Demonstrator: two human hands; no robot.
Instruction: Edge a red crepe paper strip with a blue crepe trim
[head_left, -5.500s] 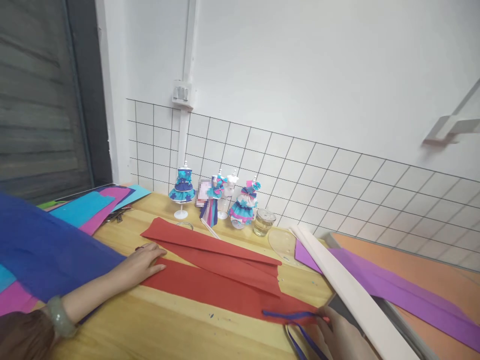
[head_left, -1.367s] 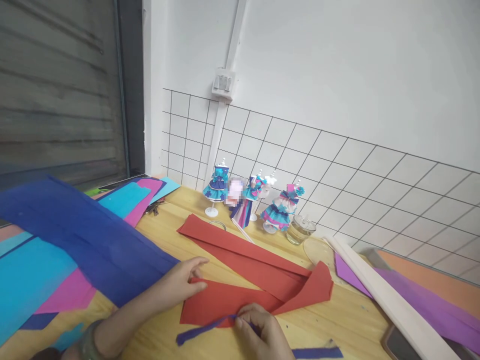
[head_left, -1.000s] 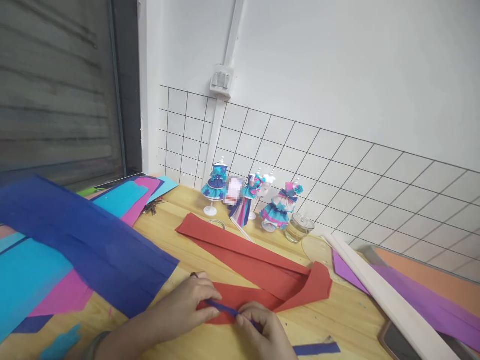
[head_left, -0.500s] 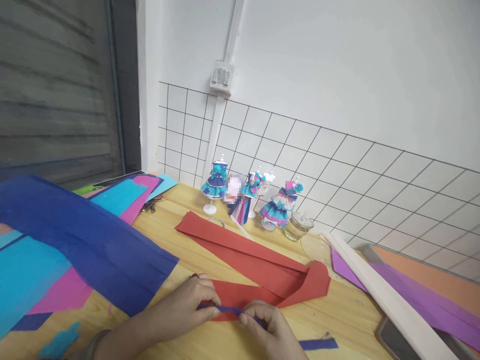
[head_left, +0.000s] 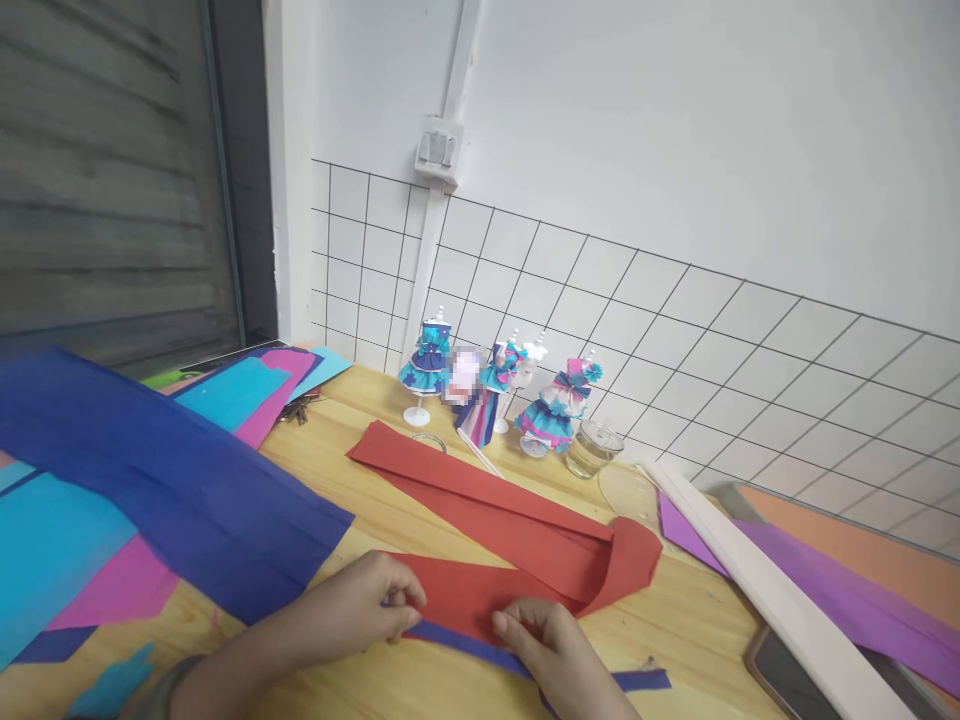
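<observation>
A narrow dark blue paper strip (head_left: 469,643) runs along the lower edge of a folded red crepe paper length (head_left: 480,592). Its left end is pinched between the thumb and fingers of my left hand (head_left: 379,597). My right hand (head_left: 555,645) has its thumb and fingers curled together over the red paper. The strip passes beneath this hand, and its tail shows below. Whether the right fingertips hold anything is hidden. A short blue scrap (head_left: 641,680) lies to the right of that hand.
Blue crepe paper (head_left: 187,490) and turquoise sheets (head_left: 52,550) cover the left side. Small dressed dress forms (head_left: 427,365) and a glass (head_left: 594,450) stand at the back. A pale long strip (head_left: 787,590) crosses a phone (head_left: 787,670) at right.
My hands have moved slightly apart, and more of the blue strip shows between them. It now lies straighter and lower, and my right fingertips have come off its visible part.
</observation>
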